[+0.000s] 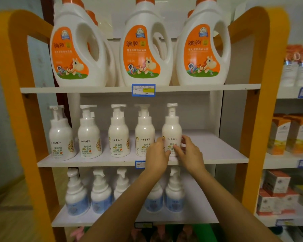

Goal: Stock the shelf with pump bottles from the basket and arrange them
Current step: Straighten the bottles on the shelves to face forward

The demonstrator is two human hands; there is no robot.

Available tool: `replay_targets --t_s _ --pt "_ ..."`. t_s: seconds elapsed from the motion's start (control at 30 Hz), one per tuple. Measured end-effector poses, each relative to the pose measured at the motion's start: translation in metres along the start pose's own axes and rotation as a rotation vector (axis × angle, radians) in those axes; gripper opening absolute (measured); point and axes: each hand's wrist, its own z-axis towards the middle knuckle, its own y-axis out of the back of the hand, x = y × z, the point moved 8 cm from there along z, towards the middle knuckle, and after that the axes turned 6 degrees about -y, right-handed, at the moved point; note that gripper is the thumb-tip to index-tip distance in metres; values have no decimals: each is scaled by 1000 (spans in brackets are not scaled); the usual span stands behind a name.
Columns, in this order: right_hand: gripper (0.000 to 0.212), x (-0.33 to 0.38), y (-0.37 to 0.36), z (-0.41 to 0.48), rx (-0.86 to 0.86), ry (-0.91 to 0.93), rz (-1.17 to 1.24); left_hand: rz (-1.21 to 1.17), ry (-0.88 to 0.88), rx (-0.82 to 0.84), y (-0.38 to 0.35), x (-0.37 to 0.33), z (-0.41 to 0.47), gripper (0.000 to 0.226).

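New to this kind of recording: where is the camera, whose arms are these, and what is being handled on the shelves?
There is no machine here. One wide camera sits on a person's head, looking forward and down, so the two bare arms are theirs. The left hand and right hand both hold the rightmost pump bottle on the middle shelf, where four matching bottles stand upright in a row to its left. Large orange-labelled jugs fill the top shelf; blue-labelled pump bottles stand below.

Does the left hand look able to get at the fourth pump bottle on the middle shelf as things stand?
Likely yes: the left hand grips the fifth bottle, right beside the fourth bottle, and nothing else stands in front of it.
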Motion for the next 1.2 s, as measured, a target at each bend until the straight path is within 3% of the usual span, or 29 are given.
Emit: replay_targets --t_s 0.23,0.4,0.53,0.63,0.7,0.83,0.9,1.0,1.1,1.2 --pt "46 -8 -2 6 -1 -12 -60 13 15 -22 -8 0 5 37" --pt "43 -8 1 -1 13 25 31 -40 -2 -13 1 -3 -3 35" --pt "26 -12 22 -43 -141 185 187 -217 -108 -208 43 1 -48 25" --pt "24 -42 21 -79 -245 189 114 -225 -144 -328 57 30 -91 21" --pt "20 -75 -2 -86 -151 19 58 -208 -49 -288 45 61 -112 20" --pt "50 -119 -51 -86 146 -296 14 -199 224 -79 -6 112 -131 11" --pt "53 -124 -64 -83 221 -330 -1 -201 268 20 -29 119 -131 16" --pt "34 -125 -76 -79 270 -327 62 -238 269 49 -47 115 -126 25" --pt "44 -128 -80 -71 271 -302 27 -256 361 39 -79 141 -113 60" --pt "58 -127 -84 -64 271 -277 19 -265 396 147 -89 148 -102 55"
